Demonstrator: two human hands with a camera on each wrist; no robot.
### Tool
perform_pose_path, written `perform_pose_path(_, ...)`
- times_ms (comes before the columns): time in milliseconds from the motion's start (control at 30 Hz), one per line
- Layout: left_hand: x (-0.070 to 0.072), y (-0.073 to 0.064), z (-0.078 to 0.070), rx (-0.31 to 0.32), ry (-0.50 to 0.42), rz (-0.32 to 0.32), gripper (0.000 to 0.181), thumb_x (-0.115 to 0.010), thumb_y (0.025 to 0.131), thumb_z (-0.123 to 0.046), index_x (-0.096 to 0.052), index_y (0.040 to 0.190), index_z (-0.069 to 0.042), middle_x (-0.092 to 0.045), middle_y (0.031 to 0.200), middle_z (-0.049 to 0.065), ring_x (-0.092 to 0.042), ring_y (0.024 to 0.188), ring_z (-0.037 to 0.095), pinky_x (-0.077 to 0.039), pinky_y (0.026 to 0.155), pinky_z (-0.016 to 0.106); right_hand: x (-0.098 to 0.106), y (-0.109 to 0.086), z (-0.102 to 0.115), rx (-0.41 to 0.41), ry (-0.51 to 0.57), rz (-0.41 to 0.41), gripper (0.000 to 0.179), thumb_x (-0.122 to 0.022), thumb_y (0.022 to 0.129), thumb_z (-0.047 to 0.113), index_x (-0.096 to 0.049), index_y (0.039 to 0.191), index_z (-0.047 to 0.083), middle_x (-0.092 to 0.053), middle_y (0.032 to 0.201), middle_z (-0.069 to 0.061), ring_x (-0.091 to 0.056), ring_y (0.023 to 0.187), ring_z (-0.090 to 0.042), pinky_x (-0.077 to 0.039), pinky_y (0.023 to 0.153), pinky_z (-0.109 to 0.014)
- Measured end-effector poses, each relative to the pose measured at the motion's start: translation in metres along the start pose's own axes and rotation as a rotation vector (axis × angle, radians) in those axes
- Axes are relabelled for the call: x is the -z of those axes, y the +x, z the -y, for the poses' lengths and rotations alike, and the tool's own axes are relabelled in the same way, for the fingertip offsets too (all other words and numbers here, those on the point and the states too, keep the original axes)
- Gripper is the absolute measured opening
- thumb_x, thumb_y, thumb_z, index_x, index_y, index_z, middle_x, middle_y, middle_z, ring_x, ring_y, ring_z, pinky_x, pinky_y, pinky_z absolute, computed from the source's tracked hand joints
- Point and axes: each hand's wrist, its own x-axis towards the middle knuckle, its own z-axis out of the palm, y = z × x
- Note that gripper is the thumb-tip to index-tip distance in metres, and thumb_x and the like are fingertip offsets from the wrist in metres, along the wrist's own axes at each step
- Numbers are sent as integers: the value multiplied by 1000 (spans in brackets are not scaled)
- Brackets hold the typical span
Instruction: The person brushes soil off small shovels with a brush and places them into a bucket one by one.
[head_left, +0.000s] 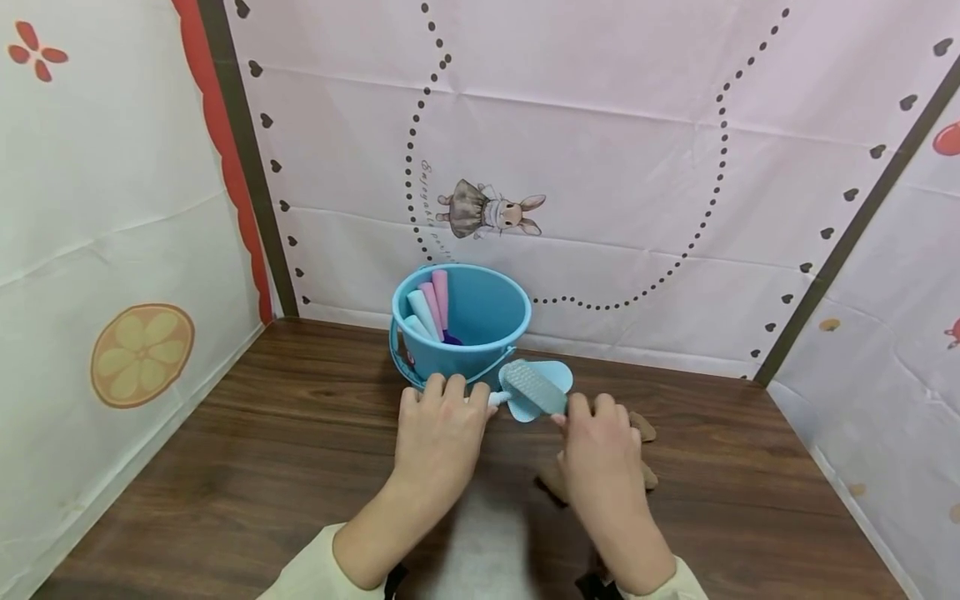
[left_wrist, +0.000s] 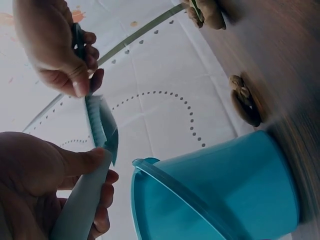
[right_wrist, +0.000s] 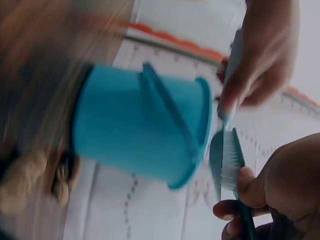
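My left hand (head_left: 442,429) grips the pale handle of a light blue toy shovel (head_left: 558,375), whose rounded head points right. My right hand (head_left: 603,458) holds a teal brush (head_left: 534,387) by its handle. In the right wrist view, the brush's white bristles (right_wrist: 231,160) lie against the shovel's head. The left wrist view shows the thumb along the shovel's handle (left_wrist: 82,200), with fingers curled round it. Just behind both hands stands a blue bucket (head_left: 487,312), with pink and light blue handles (head_left: 425,312) sticking up inside at its left.
Brown lumpy objects (head_left: 643,426) lie on the dark wooden table (head_left: 300,467) beside and partly behind the right hand; their kind is unclear. The bucket's bail (left_wrist: 175,187) hangs down its side. Printed cloth walls (head_left: 600,167) enclose the table at the back and both sides.
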Motion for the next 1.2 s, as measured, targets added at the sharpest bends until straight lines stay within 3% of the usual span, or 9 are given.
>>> perform_pose_path(133, 0, 0, 0, -7, 8, -6, 31, -79, 88, -39, -75, 97, -9, -63, 77, 10, -51, 71, 25, -38, 57, 37, 6, 6, -19, -96, -34, -60, 21, -68, 98, 19, -61, 96, -1, -51, 80, -17, -54, 71, -38, -40, 53, -49)
perform_pose_path(233, 1, 1, 1, -7, 6, 3, 31, -79, 88, -39, -75, 98, -9, -63, 77, 10, -51, 71, 25, -38, 57, 36, 11, 7, -25, -123, -40, -93, 22, -66, 99, 20, -61, 97, -2, -50, 80, -18, -53, 72, -40, -38, 54, -50)
perform_pose_path(467, 1, 2, 2, 12, -10, 29, 31, -79, 88, -38, -75, 101, -10, -66, 80, 11, -54, 72, 26, -41, 58, 38, 4, -1, 3, 60, -68, -100, 25, -73, 93, 25, -58, 90, 4, -49, 77, -13, -47, 66, -32, -34, 54, -41)
perform_pose_path(567, 1, 2, 2, 16, -14, 32, 31, -79, 89, -38, -76, 102, -10, -66, 80, 11, -55, 73, 26, -42, 58, 39, 0, -4, 9, 81, -83, -89, 25, -75, 91, 26, -59, 91, 6, -47, 76, -11, -43, 64, -28, -31, 54, -37)
perform_pose_path(867, 2, 3, 2, 10, -37, 13, 31, -78, 89, -39, -76, 99, -10, -64, 77, 10, -52, 67, 25, -41, 56, 36, 12, 10, -30, -136, -69, -76, 22, -65, 99, 22, -57, 95, 2, -48, 77, -17, -51, 69, -40, -39, 55, -50)
perform_pose_path(1033, -2, 2, 5, 12, -86, -18, 27, -76, 92, -37, -73, 95, -11, -63, 75, 8, -57, 65, 25, -43, 51, 36, 20, 12, -41, -163, -42, -108, 22, -65, 99, 20, -57, 95, 0, -47, 79, -18, -51, 71, -42, -40, 58, -53)
perform_pose_path(1133, -5, 2, 8, 45, -170, 28, 25, -73, 94, -37, -73, 95, -13, -63, 73, 4, -60, 64, 23, -45, 48, 35, 23, 12, -39, -141, -13, -143, 22, -66, 98, 20, -58, 96, 0, -46, 78, -17, -50, 69, -39, -39, 56, -51)
perform_pose_path(1200, -6, 4, 11, 95, -265, 111, 24, -70, 96, -39, -73, 97, -15, -63, 74, 0, -61, 64, 19, -45, 48, 34, 25, 11, -37, -122, 5, -163, 23, -66, 98, 19, -57, 94, -2, -46, 77, -15, -48, 67, -37, -39, 55, -49)
